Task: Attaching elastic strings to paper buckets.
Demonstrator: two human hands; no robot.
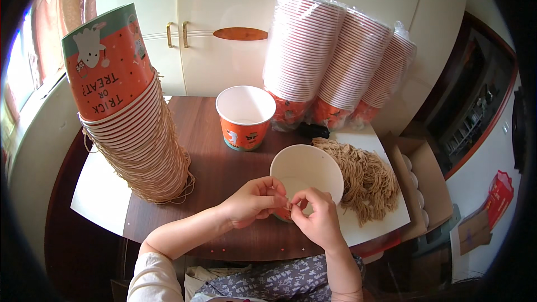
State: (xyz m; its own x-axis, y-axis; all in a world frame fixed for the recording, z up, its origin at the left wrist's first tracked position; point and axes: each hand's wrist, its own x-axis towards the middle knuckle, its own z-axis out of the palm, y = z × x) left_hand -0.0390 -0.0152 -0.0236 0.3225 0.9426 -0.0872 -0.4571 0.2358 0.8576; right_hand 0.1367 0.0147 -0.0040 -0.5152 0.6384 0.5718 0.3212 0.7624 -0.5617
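Head view, items as they lie.

Item: my left hand (251,201), fingers pinched together at the near rim of a white paper cup (306,174), thumb and forefinger closed on something too small to make out (perhaps a strand of twine; I cannot tell).

Item: my right hand (316,218), fingertips likewise pinched together, meeting the left hand's fingertips at that same rim.

Item: the white paper cup, open mouth up, tilted toward me, near the front edge of the surface (218,173), right of centre.

Item: a heap of tan twine lengths (366,179), just beside the cup on its right, lying on a white sheet (363,229) at the right edge.

Item: one orange printed cup (245,116), upright, toward the back edge, centre.

Item: a tall leaning stack of orange cups (131,128) (twine handles hanging from them), at the left edge.

Item: three wrapped sleeves of nested cups (335,56), at the back right corner, leaning against white cupboard doors (224,11).

Item: an open cardboard box (422,179), beyond the right edge.
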